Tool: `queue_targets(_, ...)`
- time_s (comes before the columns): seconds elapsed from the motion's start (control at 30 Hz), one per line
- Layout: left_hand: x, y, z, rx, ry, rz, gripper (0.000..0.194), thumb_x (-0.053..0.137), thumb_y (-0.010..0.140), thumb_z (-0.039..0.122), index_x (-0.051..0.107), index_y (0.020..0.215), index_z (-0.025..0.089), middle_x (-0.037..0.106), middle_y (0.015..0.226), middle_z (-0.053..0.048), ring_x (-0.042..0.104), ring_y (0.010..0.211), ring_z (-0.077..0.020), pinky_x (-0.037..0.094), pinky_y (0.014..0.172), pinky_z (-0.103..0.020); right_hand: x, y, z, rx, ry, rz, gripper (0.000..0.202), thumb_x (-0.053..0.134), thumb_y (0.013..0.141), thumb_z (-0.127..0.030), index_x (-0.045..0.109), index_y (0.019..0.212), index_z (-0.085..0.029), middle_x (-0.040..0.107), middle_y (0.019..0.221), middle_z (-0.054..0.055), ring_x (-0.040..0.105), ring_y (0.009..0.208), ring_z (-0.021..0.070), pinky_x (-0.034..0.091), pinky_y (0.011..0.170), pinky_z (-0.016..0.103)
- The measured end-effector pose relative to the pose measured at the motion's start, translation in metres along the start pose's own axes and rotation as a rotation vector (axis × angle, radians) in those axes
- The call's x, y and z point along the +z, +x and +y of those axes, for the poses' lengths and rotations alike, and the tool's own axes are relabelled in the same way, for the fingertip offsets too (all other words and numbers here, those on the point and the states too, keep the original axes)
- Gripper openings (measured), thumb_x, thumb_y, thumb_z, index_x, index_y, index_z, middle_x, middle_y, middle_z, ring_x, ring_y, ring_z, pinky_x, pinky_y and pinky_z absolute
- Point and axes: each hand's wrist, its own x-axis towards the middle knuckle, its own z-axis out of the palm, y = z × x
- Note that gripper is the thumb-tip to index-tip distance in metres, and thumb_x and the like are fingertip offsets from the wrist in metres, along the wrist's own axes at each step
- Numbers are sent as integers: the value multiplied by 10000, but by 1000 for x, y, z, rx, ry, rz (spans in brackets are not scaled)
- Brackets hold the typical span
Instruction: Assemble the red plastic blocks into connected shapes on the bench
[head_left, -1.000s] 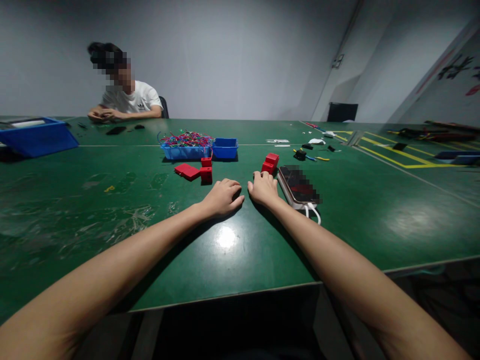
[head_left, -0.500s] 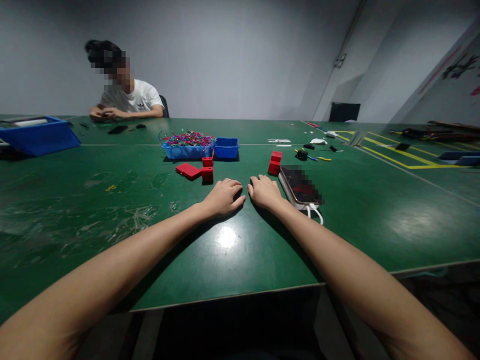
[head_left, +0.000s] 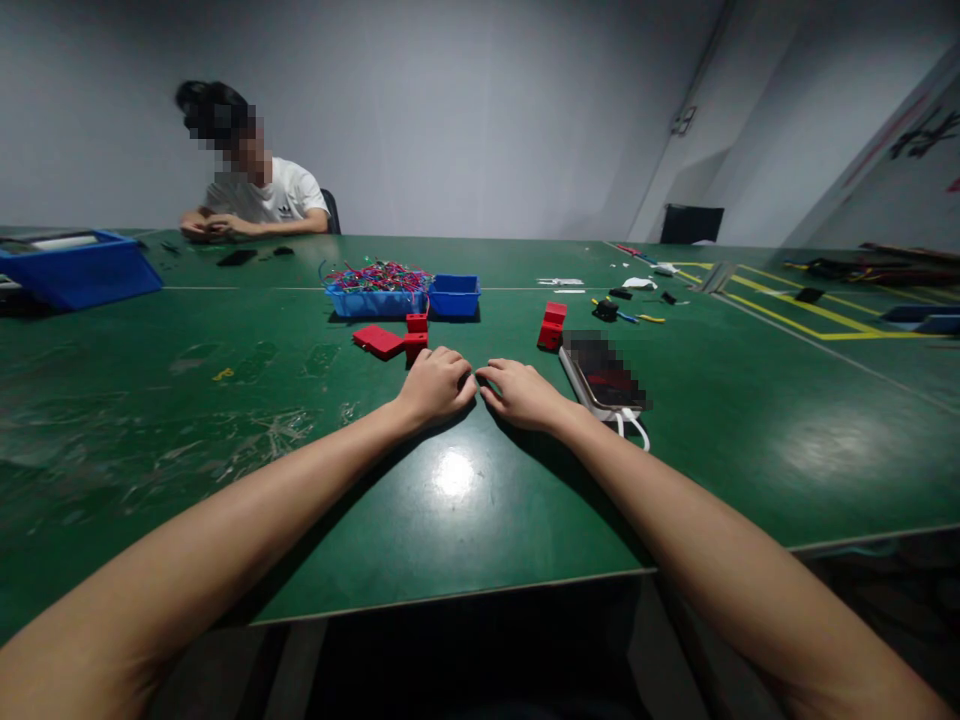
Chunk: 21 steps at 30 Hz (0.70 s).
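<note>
My left hand (head_left: 437, 386) rests on the green table (head_left: 465, 530), its fingers loosely bent and nothing visible in them. Facing it, my right hand (head_left: 521, 391) lies with fingers pointing left and the thumb a little apart; it looks open and holds nothing I can see. The fingertips of both hands almost meet. Just behind my left hand stand small red blocks (head_left: 415, 345), beside a flat red piece (head_left: 379, 342). Beyond my right hand is another stack of red blocks (head_left: 552, 327). A phone on a white power bank (head_left: 592, 394) with a white cable lies right of that hand.
A blue bin (head_left: 375, 302) heaped with coloured wires stands beside a smaller blue bin (head_left: 454, 297). White tweezers (head_left: 559, 282) and a tool with blue and yellow handles (head_left: 651, 319) lie at the back right. Far left are a large blue bin (head_left: 90, 275) and a seated person (head_left: 277, 200).
Both hands have moved towards each other and their fingertips are now closer. My left hand's fingers have curled more, and its thumb has drawn nearer to them. Objects on the table stay put.
</note>
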Motion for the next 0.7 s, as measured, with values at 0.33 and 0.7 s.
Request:
queue_targets(0.33, -2, 3, -43, -313, 55, 84, 466, 522, 870, 331, 544, 1289, 126, 580, 1287, -178, 501, 1201, -348, 399, 996, -482, -1, -1, 2, -32, -22, -31, 381, 421, 985, -306, 613, 1276, -151, 602, 1321, 194, 570, 1248, 291, 457, 1003, 411)
queue_targets(0.7, 3, 5, -46, -188, -10, 43, 489, 533, 871, 290, 510, 1305, 67, 580, 1236, -202, 529, 1140, -335, 464, 992, -469, -2, -1, 3, -27, -12, -30, 377, 423, 987, -323, 613, 1274, -171, 609, 1315, 163, 578, 1225, 271, 463, 976, 378)
